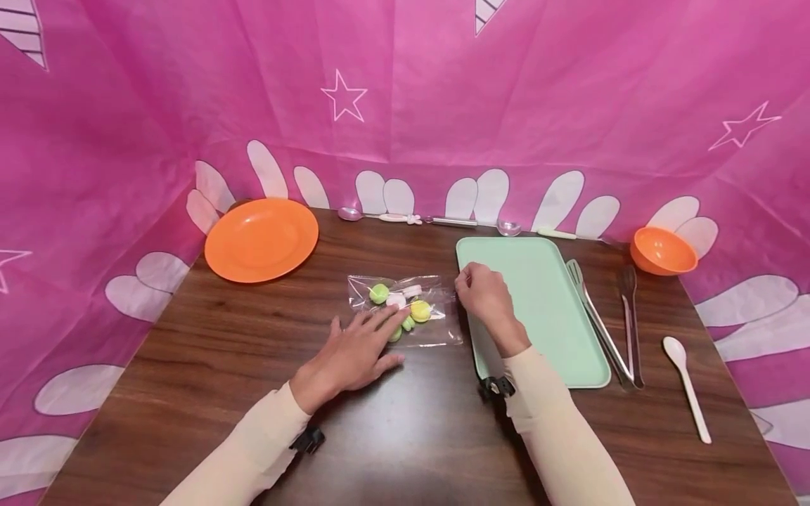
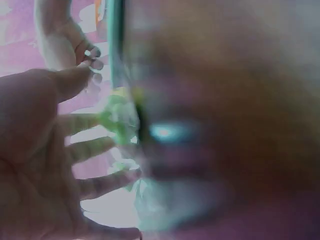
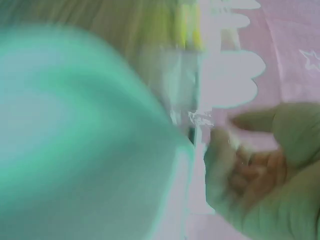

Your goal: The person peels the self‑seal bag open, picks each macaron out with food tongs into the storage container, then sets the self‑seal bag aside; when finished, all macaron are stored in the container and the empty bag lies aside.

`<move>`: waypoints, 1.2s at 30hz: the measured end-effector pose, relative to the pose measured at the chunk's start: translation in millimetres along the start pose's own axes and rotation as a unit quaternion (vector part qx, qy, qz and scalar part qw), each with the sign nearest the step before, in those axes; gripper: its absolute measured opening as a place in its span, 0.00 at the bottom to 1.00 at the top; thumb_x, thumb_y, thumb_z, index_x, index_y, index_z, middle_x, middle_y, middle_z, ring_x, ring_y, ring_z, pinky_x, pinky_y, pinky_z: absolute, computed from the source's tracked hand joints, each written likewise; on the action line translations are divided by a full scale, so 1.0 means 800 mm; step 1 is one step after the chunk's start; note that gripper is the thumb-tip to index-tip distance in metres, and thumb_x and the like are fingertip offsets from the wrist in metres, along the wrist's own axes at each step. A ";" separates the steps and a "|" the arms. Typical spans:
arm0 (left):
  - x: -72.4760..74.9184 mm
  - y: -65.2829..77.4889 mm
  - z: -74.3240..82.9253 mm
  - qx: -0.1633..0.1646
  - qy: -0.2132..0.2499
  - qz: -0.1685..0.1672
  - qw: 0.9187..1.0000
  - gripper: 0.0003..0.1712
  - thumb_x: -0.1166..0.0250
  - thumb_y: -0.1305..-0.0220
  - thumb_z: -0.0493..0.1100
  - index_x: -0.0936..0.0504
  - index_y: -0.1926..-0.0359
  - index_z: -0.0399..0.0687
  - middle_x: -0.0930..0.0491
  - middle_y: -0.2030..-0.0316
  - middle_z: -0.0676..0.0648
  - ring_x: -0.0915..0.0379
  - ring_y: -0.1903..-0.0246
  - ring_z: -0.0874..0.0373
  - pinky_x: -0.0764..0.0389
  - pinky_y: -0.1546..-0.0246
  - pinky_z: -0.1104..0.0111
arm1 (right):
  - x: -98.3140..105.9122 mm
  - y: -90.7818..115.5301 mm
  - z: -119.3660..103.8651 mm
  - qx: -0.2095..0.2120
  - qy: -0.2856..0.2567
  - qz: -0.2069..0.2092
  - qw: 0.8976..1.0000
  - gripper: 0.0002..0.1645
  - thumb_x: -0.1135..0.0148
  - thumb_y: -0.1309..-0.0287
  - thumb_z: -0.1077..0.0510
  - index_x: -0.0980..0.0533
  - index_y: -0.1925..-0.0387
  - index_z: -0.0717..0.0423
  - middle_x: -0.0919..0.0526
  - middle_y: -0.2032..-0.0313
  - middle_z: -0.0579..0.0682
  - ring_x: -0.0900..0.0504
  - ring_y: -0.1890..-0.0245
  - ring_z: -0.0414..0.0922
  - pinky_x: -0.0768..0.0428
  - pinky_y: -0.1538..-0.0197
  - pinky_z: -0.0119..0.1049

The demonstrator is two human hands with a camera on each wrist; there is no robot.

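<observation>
The clear bag [image 1: 446, 326] lay mid-way across the worktop [image 1: 190, 351], just beside the left edge of the tray [image 1: 538, 302]; steadying it well seemed to call for light, flat pressure. The left hand [image 1: 356, 353] stretched spread fingers over it; the right hand [image 1: 486, 296] curled its fingers at its right end, whether pinching film I couldn't tell. Inside lay green, pink and yellow macaron-like pieces [image 1: 420, 311]; an orange plate [image 1: 261, 239] sat at the worktop's back-left corner

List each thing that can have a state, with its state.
Clear plastic bag, lying, macarons inside; seal unclear.
Left hand, fingers spread over bag.
Right hand, fingers curled; grip unclear.
Orange plate, empty.
Green tray, bare where visible.
Orange bowl, upright.
Metal tongs, lying.
White spoon, lying.
Ladle, lying.
Rear spoon, lying.
Green-handled utensil, lying.
</observation>
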State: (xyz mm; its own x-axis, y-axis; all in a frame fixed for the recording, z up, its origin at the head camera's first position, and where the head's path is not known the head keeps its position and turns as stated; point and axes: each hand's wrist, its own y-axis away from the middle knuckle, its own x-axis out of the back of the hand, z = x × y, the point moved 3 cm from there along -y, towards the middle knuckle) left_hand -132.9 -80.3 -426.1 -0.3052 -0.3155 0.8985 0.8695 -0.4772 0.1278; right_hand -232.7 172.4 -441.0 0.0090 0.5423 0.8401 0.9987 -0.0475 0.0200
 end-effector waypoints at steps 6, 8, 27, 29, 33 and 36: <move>0.020 -0.042 0.010 -0.001 -0.038 0.124 0.992 0.25 0.32 0.25 0.56 0.17 0.34 0.51 0.16 0.39 0.43 0.23 0.39 0.39 0.26 0.41 0.35 | 0.060 0.058 0.006 0.032 -0.034 0.017 0.999 0.13 0.39 0.29 0.57 0.19 0.51 0.62 0.09 0.59 0.62 0.10 0.57 0.59 0.19 0.52 0.52; 0.023 -0.052 0.008 0.013 -0.047 0.141 0.989 0.18 0.29 0.28 0.52 0.12 0.44 0.50 0.13 0.46 0.44 0.21 0.44 0.42 0.24 0.44 0.39 | 0.076 0.072 0.023 0.032 -0.016 0.029 0.999 0.14 0.38 0.29 0.57 0.19 0.50 0.63 0.10 0.58 0.63 0.10 0.56 0.60 0.19 0.50 0.55; 0.052 -0.065 -0.036 -0.003 0.063 0.085 0.994 0.15 0.23 0.33 0.44 0.08 0.47 0.47 0.11 0.50 0.44 0.18 0.49 0.46 0.22 0.40 0.41 | 0.180 0.130 0.234 -0.134 0.090 0.010 0.987 0.53 0.40 0.26 0.43 0.49 0.26 0.82 0.43 0.38 0.94 0.41 0.40 0.88 0.37 0.38 0.80; 0.054 -0.061 -0.046 0.006 0.055 0.070 0.996 0.20 0.21 0.36 0.43 0.10 0.44 0.47 0.12 0.46 0.44 0.19 0.45 0.45 0.23 0.39 0.40 | 0.176 0.126 0.239 -0.132 0.100 -0.016 0.986 0.59 0.39 0.27 0.41 0.54 0.26 0.85 0.43 0.38 0.94 0.39 0.40 0.88 0.35 0.38 0.80; 0.043 -0.062 -0.052 -0.029 -0.019 0.082 0.996 0.17 0.20 0.37 0.44 0.09 0.49 0.49 0.11 0.49 0.46 0.15 0.47 0.47 0.20 0.43 0.43 | 0.173 0.118 0.242 -0.122 0.131 -0.030 0.983 0.57 0.35 0.30 0.43 0.51 0.33 0.90 0.36 0.45 0.93 0.31 0.47 0.85 0.30 0.42 0.77; 0.035 -0.067 -0.048 -0.061 -0.083 0.119 0.988 0.07 0.23 0.33 0.43 0.09 0.55 0.50 0.10 0.55 0.47 0.14 0.52 0.48 0.19 0.47 0.48 | 0.171 0.114 0.242 -0.117 0.155 -0.037 0.980 0.51 0.34 0.31 0.46 0.45 0.40 0.90 0.34 0.50 0.91 0.29 0.51 0.84 0.28 0.46 0.74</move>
State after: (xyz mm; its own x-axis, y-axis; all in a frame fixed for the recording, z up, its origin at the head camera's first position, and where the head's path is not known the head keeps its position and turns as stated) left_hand -202.8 -95.2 -424.2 -0.0211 -0.2977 0.9544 0.8524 -0.5042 -0.1384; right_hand -130.5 404.4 -429.1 -0.1159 0.2727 0.9551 0.9567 -0.2278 0.1812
